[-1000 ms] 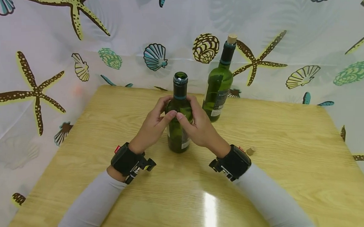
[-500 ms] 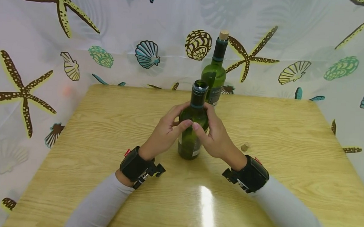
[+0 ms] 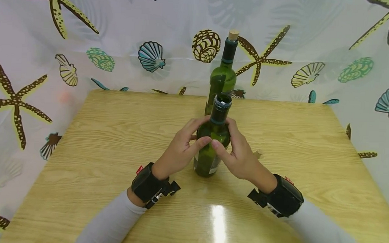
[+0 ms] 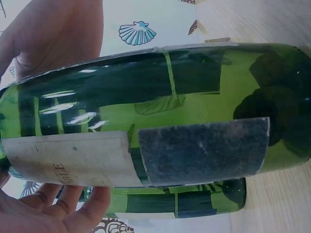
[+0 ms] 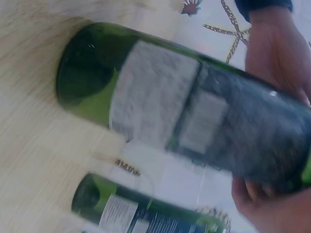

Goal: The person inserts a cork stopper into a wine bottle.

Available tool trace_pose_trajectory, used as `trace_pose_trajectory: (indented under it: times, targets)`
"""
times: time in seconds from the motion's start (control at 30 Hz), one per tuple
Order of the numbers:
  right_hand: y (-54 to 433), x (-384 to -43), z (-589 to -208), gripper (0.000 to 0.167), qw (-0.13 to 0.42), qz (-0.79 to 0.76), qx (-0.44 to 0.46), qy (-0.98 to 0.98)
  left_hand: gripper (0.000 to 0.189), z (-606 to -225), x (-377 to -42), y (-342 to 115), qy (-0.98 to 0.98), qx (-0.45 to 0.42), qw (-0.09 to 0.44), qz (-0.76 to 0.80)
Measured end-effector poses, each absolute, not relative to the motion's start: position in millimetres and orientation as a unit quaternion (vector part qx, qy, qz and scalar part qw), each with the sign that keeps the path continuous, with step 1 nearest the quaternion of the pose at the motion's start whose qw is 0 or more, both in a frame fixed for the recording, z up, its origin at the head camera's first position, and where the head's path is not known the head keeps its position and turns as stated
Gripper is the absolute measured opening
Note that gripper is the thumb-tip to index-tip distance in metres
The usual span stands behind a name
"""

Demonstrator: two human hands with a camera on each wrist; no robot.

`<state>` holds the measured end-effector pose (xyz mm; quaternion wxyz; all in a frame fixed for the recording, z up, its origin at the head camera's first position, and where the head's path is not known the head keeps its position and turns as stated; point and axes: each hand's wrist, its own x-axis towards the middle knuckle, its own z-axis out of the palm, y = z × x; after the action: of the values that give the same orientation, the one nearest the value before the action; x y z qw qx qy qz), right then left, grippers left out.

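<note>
An uncorked green wine bottle (image 3: 209, 165) stands close over the table, its open mouth facing up. My left hand (image 3: 182, 148) grips its left shoulder and my right hand (image 3: 241, 155) the right one. The two thumbs nearly meet on the near side, just below the neck. In the left wrist view the bottle (image 4: 121, 111) fills the frame, with a pale label and a dark one. The right wrist view shows the fingers of my right hand (image 5: 272, 208) at the bottle's upper body. Right behind it is a second green bottle (image 3: 223, 77), partly hidden, with a cork (image 3: 233, 35) in its mouth.
A loose cork (image 3: 257, 154) lies on the wooden table (image 3: 126, 126), partly hidden behind my right hand. A white curtain (image 3: 175, 24) printed with shells and starfish hangs at the back and sides.
Both hands have carried the uncorked bottle to the right and a little nearer me. It now overlaps the corked bottle in the head view. The head view has also shifted slightly right.
</note>
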<state>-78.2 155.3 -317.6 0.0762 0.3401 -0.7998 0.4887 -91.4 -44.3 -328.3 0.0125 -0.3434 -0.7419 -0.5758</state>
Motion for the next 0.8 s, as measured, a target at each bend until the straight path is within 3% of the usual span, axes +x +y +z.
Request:
trace_pose_trajectory:
  times: [0.2,0.33,0.53,0.8]
  targets:
    - [197.3,-87.2,-297.1,0.079,-0.085,0.369,0.345,-0.859,0.068,-326.8,-91.4,-45.2,-0.742,-0.346,-0.001,-0.574]
    - [224.9,-94.3,-299.8,0.066,-0.134,0.23,0.307,-0.913,0.07,-325.8,-91.1,-44.8,-0.745,-0.346,-0.009,-0.571]
    - [246.6,-104.8,-331.2,0.047,-0.154,0.078,0.246,-0.954,0.071,-325.3,-90.8,-45.0,-0.747,-0.345,-0.01,-0.568]
    - [251.3,-105.4,-357.1,0.014,-0.12,-0.024,0.242,-0.963,0.071,-325.6,-90.2,-44.6,-0.747,-0.346,-0.005,-0.568]
